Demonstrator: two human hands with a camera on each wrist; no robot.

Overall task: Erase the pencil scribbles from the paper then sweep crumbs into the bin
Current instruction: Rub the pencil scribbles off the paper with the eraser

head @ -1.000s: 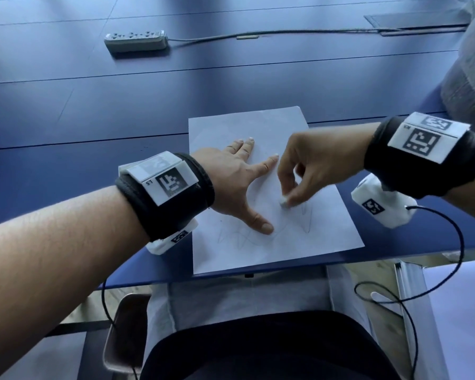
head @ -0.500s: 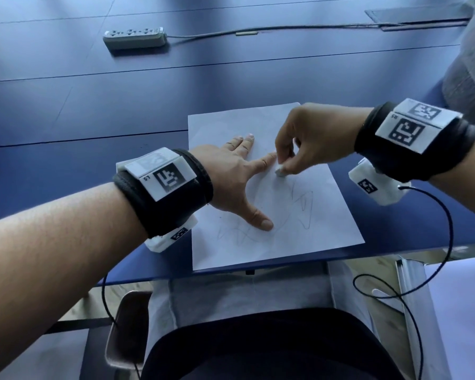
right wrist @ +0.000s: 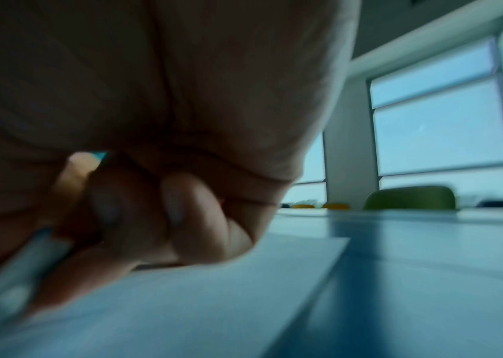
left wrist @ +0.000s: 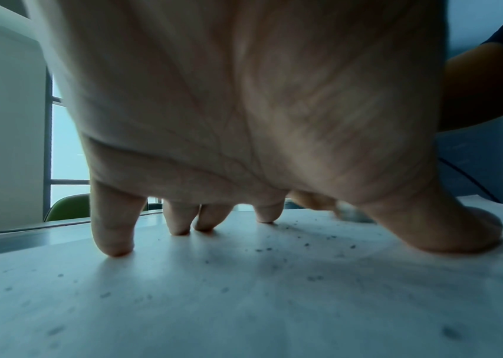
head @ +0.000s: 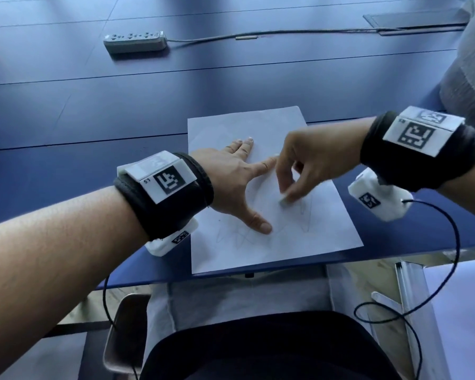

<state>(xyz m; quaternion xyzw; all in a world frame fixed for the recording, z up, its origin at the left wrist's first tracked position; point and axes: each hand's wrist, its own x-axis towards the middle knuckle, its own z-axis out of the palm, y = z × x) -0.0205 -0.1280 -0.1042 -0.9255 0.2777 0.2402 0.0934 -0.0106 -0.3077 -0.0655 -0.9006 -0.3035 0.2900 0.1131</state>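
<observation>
The left hand (head: pixel 232 182) lies flat w/ fingers spread on the paper (head: pixel 337 231), thumb toward the near edge of the sheet, index fingertip pointing at the right hand; prob. to pin the sheet so it won't slide or crease under rubbing; fingers straight, gripping nothing, pads pressed down in the left wrist view. The right hand (head: pixel 310 165) pinches a small pale eraser (head: pixel 283 199) betw. thumb & fingertips, its tip touching the paper near the middle, just beside the left thumb-index gap; hand & eraser blurred, so prob. mid-stroke.

The paper sits at the near edge of the blue table (head: pixel 93 111), its near edge abt flush w/ the table's edge, slightly skewed; faint grey pencil scribbles (head: pixel 306 215) show over its near half, lighter toward the middle; dark crumbs (left wrist: pixel 274 249) dot the sheet around the left fingers. No bin in view; erasing looks unfinished, sweep not yet begun.
</observation>
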